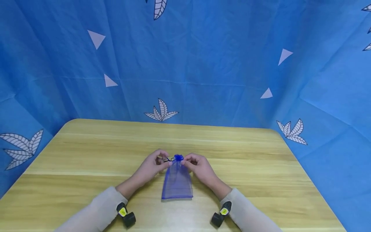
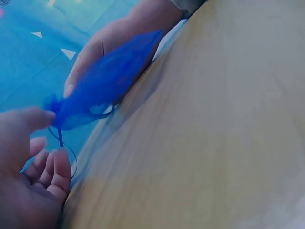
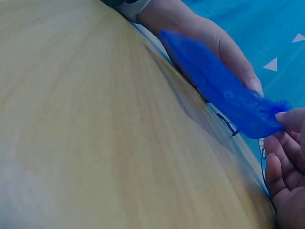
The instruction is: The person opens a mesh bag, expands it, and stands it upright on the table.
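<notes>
A sheer blue drawstring pouch [image 1: 177, 184] hangs with its gathered, ruffled neck at the far end and its flat bottom edge toward me. My left hand [image 1: 151, 166] is at the left of the neck, its thumb against the pouch and a dark drawstring [image 2: 60, 137] running to its curled fingers. From the other side my right hand [image 1: 202, 168] pinches the neck between thumb and fingers. Both wrist views show the pouch tilted, its body raised off the table. A loop of the cord hangs below the neck by the right hand's fingers in the right wrist view.
The wood-grain table [image 1: 101, 151] extends around both hands. Behind it and along its sides hangs a blue curtain [image 1: 203, 58] printed with white leaves and triangles. A small black device [image 1: 126, 215] is strapped to each wrist over light sleeves.
</notes>
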Action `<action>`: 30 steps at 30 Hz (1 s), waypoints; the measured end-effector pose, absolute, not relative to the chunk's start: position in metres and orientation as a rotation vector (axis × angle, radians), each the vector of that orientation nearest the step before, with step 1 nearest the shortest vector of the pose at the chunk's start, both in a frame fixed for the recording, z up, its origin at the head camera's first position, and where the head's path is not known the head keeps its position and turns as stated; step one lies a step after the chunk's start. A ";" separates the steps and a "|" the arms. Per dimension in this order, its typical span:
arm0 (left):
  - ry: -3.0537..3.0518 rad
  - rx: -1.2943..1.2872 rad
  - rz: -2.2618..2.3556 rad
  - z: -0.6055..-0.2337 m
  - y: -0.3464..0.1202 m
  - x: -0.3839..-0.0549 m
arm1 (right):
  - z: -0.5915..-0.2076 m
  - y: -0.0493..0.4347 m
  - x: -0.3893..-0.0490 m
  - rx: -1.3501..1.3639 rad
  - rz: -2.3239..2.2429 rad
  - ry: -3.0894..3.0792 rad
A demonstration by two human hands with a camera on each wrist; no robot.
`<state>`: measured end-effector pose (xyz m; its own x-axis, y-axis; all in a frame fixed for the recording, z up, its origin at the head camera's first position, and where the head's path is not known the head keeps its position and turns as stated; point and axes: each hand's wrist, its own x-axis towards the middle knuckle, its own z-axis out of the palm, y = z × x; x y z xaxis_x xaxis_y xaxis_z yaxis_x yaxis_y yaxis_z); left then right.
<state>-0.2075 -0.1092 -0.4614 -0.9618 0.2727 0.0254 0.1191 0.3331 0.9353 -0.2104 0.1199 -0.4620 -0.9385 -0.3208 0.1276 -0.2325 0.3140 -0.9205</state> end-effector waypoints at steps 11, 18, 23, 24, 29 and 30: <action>2.513 0.518 1.580 -0.465 -0.106 -0.207 | -0.464 0.123 -0.208 -0.553 -1.764 2.455; 2.516 0.539 1.559 -0.466 -0.108 -0.205 | -0.462 0.121 -0.207 -0.537 -1.771 2.434; 2.485 0.528 1.583 -0.466 -0.109 -0.204 | -0.465 0.122 -0.206 -0.512 -1.708 2.459; 2.484 0.527 1.585 -0.466 -0.109 -0.204 | -0.465 0.122 -0.206 -0.515 -1.695 2.468; 2.495 0.517 1.580 -0.465 -0.108 -0.204 | -0.463 0.121 -0.205 -0.566 -1.678 2.472; 2.502 0.522 1.574 -0.464 -0.108 -0.205 | -0.463 0.121 -0.205 -0.581 -1.679 2.471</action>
